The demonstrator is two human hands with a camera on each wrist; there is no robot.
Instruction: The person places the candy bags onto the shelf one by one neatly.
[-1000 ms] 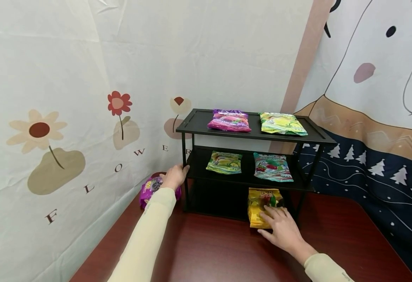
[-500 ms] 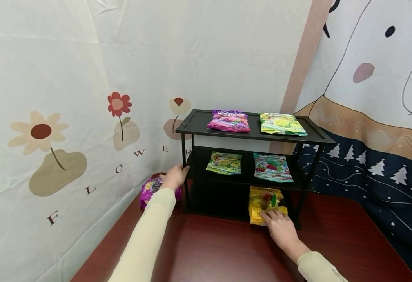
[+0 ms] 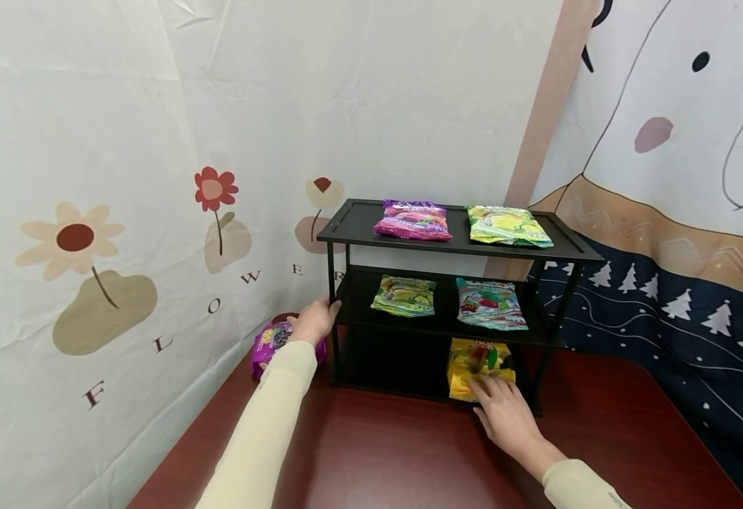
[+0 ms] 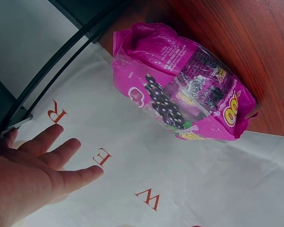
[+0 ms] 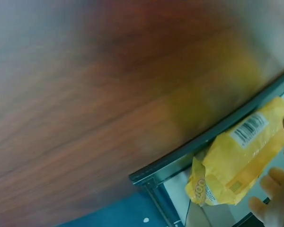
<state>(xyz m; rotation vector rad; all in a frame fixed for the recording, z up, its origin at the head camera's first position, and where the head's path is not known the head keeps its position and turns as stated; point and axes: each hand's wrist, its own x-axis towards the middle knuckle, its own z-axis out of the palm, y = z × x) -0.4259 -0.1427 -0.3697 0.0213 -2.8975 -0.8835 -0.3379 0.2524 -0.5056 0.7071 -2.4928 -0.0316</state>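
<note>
A black three-tier shelf rack stands on the table. My left hand grips its front left post between thumb and index finger, the other fingers spread out in the left wrist view. Just beside that hand lies a purple candy bag with dark berries printed on it. On the bottom tier, at the right, sits a yellow candy bag. My right hand touches the front of this bag with loosely extended fingers. The right wrist view shows the bag's barcode side, with the fingers beside it at the right edge.
A magenta bag and a yellow-green bag lie on the top tier. A green bag and a teal bag lie on the middle tier. The reddish-brown table meets printed cloth behind.
The yellow bag has slid slightly farther back into the bottom tier, and my right hand has moved forward with it. Its fingers have loosened since half a second ago. My left hand stays put.
</note>
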